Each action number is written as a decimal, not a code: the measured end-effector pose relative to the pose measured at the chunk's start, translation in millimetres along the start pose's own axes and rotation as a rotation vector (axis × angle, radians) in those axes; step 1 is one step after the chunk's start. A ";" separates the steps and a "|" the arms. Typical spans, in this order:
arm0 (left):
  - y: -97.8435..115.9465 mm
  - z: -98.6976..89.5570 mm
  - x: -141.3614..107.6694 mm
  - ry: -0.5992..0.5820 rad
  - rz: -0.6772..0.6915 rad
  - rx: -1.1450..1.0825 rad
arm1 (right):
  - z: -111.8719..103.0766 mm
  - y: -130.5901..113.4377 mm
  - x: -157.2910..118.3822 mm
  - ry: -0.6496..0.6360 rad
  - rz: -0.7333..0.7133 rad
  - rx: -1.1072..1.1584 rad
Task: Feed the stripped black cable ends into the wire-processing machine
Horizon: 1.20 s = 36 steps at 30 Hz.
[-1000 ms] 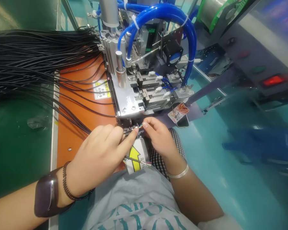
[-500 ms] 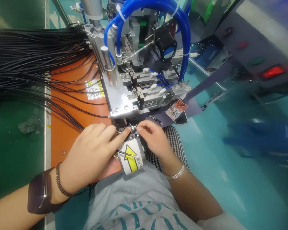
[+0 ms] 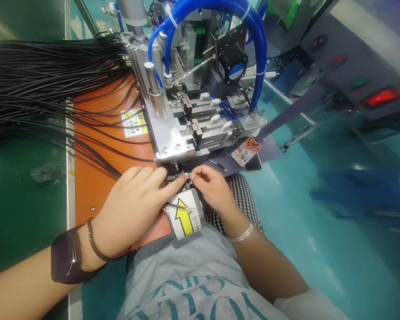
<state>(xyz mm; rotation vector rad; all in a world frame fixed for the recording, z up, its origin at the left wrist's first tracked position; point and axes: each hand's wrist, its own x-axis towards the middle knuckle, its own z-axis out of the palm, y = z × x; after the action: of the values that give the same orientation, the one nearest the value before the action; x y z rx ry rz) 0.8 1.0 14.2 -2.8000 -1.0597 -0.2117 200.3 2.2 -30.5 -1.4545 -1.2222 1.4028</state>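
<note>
My left hand (image 3: 133,204) is over the orange table's front, its index finger stretched to the small slot of the machine and the other fingers curled. A black cable (image 3: 176,205) with thin bare-ended wires comes out from under this hand and lies across a white plate (image 3: 190,231) with a yellow arrow. My right hand (image 3: 215,191) pinches thin coloured wires (image 3: 189,174) between thumb and index finger, right beside the left fingertip. The wire tips are too small to make out. What lies under my left palm is hidden.
A bundle of black cables (image 3: 53,84) spreads over the orange tabletop (image 3: 100,182). The metal machine (image 3: 173,142) with blue air hoses (image 3: 260,49) rises just beyond my hands. A cutter knife (image 3: 218,165) and a phone (image 3: 248,153) lie to the right. A control box with a red-lit switch (image 3: 382,98) stands farther right.
My left hand has shifted slightly right, its index fingertip now closer to the right fingers. The right hand still pinches the wires. The whole view has moved a little.
</note>
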 end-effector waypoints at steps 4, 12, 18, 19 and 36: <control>1.1 -0.3 0.9 -0.008 -0.007 0.021 | -2.0 -6.6 -0.4 0.067 -0.091 -0.037; 5.0 -1.5 1.8 -0.016 -0.032 0.066 | -0.4 -10.4 3.5 0.057 -0.099 -0.124; 6.2 -2.2 2.7 -0.009 -0.040 0.077 | -2.3 -9.5 4.1 0.012 -0.052 -0.021; 6.1 -2.0 2.4 -0.005 -0.037 0.076 | -3.0 -10.0 3.9 0.010 -0.048 -0.010; 8.0 -3.1 3.4 -0.036 -0.048 0.092 | -3.3 -11.9 4.6 -0.033 0.005 0.160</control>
<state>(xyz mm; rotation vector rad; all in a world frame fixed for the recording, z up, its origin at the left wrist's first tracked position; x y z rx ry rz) 8.4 -3.2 17.2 -2.7085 -1.1161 -0.1151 201.8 10.0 -20.0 -1.3298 -1.1003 1.4971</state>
